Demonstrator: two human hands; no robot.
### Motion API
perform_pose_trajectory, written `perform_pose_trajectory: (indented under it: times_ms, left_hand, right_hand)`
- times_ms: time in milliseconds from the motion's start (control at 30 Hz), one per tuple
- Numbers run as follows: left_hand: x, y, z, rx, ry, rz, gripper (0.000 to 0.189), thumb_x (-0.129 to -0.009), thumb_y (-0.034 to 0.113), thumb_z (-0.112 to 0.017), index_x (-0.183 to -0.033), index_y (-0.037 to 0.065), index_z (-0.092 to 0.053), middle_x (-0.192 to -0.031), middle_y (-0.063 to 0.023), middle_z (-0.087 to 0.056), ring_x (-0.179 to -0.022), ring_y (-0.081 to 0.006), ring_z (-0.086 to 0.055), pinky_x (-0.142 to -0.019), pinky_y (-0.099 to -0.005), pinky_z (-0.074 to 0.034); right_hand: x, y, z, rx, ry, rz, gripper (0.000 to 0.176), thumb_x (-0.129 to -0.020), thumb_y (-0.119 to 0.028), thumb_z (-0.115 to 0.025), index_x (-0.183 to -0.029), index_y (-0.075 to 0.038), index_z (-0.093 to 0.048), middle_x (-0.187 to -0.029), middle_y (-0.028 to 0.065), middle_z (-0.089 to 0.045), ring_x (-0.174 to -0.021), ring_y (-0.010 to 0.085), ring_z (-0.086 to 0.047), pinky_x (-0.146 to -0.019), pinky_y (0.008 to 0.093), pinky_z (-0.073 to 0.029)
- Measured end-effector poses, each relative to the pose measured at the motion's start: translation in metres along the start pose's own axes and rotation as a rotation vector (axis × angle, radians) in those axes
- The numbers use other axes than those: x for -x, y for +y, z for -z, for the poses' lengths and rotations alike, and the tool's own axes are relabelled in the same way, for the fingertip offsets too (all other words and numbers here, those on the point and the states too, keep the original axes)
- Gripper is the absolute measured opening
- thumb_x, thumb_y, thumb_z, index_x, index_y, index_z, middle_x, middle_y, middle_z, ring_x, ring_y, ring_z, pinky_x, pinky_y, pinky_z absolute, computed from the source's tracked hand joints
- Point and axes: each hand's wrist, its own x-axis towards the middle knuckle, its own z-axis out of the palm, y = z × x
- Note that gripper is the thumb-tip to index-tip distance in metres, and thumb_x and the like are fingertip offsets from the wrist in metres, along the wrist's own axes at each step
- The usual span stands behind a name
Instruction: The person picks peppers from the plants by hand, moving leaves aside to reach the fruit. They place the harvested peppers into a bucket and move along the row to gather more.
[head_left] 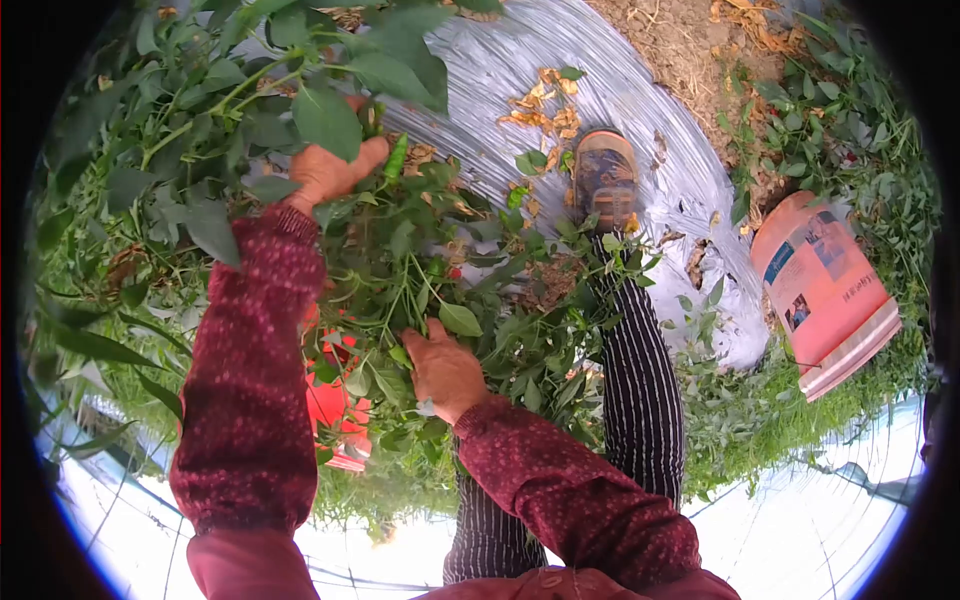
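My left hand (335, 172) reaches into the pepper plant (400, 240) at the upper left. A broad leaf (327, 120) covers most of its fingers; they look curled, but what they hold is hidden. Right beside the thumb hangs a green chili pepper (397, 157). Lower down, my right hand (445, 372) is in the foliage, its fingers bent around thin green stems (407, 300). A small red pepper (455, 273) shows among the leaves between the hands. Another green pepper (517, 196) is farther right.
A red bucket (335, 400) stands partly behind leaves below my left forearm. A pinkish labelled bucket (825, 285) is at the right. Silvery plastic mulch (690, 180) with dry leaves (545, 105) covers the ground around my shoe (605, 180). More plants (860, 130) grow at the right.
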Motion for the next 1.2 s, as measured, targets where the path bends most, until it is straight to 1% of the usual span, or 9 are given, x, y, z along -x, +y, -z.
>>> perform_pose_trajectory:
  times_ms: [167, 233, 300, 467, 600, 733, 800, 900, 1200]
  left_hand:
    - [0.013, 0.082, 0.047, 0.019, 0.136, -0.250, 0.047, -0.072, 0.031, -0.064, -0.111, 0.006, -0.055, -0.100, -0.0179, -0.061, -0.089, -0.0347, -0.061, -0.078, -0.0429, -0.049]
    - [0.027, 0.103, 0.037, 0.056, -0.144, -0.346, 0.041, -0.070, 0.032, -0.064, -0.101, 0.005, -0.059, -0.090, -0.0166, -0.064, -0.081, -0.0351, -0.062, -0.076, -0.0422, -0.050]
    - [0.034, 0.108, 0.020, 0.008, -0.677, -0.140, 0.038, -0.069, 0.031, -0.065, -0.092, 0.000, -0.064, -0.087, -0.0215, -0.064, -0.082, -0.0373, -0.063, -0.075, -0.0429, -0.050]
    - [0.037, 0.075, -0.021, -0.024, -1.136, 0.061, 0.037, -0.069, 0.035, -0.064, -0.076, 0.000, -0.068, -0.077, -0.0186, -0.064, -0.072, -0.0330, -0.063, -0.066, -0.0402, -0.049]
    - [0.034, 0.083, -0.044, -0.078, -1.425, -0.208, 0.023, -0.071, 0.026, -0.065, -0.072, 0.004, -0.065, -0.071, -0.0169, -0.059, -0.060, -0.0255, -0.054, -0.057, -0.0411, -0.043]
    - [0.050, 0.098, -0.049, -0.253, -1.274, -0.077, 0.029, -0.068, 0.029, -0.065, -0.076, 0.000, -0.067, -0.076, -0.0199, -0.064, -0.071, -0.0283, -0.064, -0.058, -0.0411, -0.048]
    - [0.091, 0.064, -0.086, -0.329, -0.992, -0.238, 0.028, -0.066, 0.028, -0.068, -0.076, 0.002, -0.068, -0.072, -0.0202, -0.064, -0.072, -0.0341, -0.064, -0.063, -0.0433, -0.049]
    - [0.110, 0.088, -0.037, -0.285, -1.045, -0.465, 0.031, -0.063, 0.024, -0.070, -0.087, 0.003, -0.068, -0.078, -0.0196, -0.063, -0.074, -0.0369, -0.062, -0.069, -0.0450, -0.049]
    - [0.131, 0.093, 0.005, 0.088, -0.500, -0.176, 0.039, -0.068, 0.013, -0.067, -0.105, 0.006, -0.061, -0.095, -0.0151, -0.060, -0.084, -0.0323, -0.062, -0.072, -0.0417, -0.050]
  right_hand:
    - [0.003, -0.007, -0.006, 0.084, 0.095, 0.054, 0.040, -0.078, -0.006, -0.048, -0.118, -0.005, -0.053, -0.124, 0.0272, -0.047, -0.095, 0.0362, -0.060, -0.083, 0.0439, -0.047]
    - [0.004, -0.016, 0.006, 0.093, 0.049, 0.027, 0.039, -0.078, -0.007, -0.049, -0.117, -0.005, -0.053, -0.120, 0.0263, -0.049, -0.093, 0.0355, -0.060, -0.082, 0.0441, -0.047]
    - [0.006, -0.017, 0.006, 0.104, 0.003, 0.006, 0.038, -0.078, -0.008, -0.049, -0.116, -0.005, -0.054, -0.116, 0.0254, -0.051, -0.092, 0.0348, -0.061, -0.081, 0.0444, -0.047]
    - [0.004, -0.008, -0.004, 0.124, 0.102, 0.086, 0.045, -0.074, -0.008, -0.054, -0.120, -0.004, -0.053, -0.107, 0.0266, -0.051, -0.078, 0.0375, -0.062, -0.070, 0.0444, -0.050]
    - [0.002, -0.003, -0.011, 0.123, 0.108, 0.114, 0.044, -0.075, -0.008, -0.053, -0.119, -0.003, -0.052, -0.102, 0.0254, -0.054, -0.079, 0.0376, -0.062, -0.070, 0.0447, -0.050]
    - [0.004, -0.002, -0.017, 0.182, 0.185, 0.107, 0.036, -0.079, -0.009, -0.050, -0.114, -0.005, -0.054, -0.096, 0.0206, -0.057, -0.084, 0.0350, -0.061, -0.074, 0.0447, -0.048]
    - [0.004, -0.004, -0.015, 0.196, 0.204, 0.108, 0.030, -0.083, -0.011, -0.046, -0.111, -0.007, -0.056, -0.095, 0.0172, -0.059, -0.089, 0.0327, -0.060, -0.077, 0.0443, -0.046]
    - [0.005, -0.007, -0.011, 0.093, -0.091, 0.031, 0.027, -0.084, -0.014, -0.046, -0.107, -0.009, -0.060, -0.095, 0.0187, -0.060, -0.089, 0.0335, -0.060, -0.076, 0.0443, -0.046]
    - [0.002, 0.018, -0.056, 0.096, 0.312, 0.100, 0.020, -0.078, -0.022, -0.055, -0.089, -0.008, -0.063, -0.101, 0.0144, -0.064, -0.106, 0.0385, -0.052, -0.090, 0.0479, -0.040]
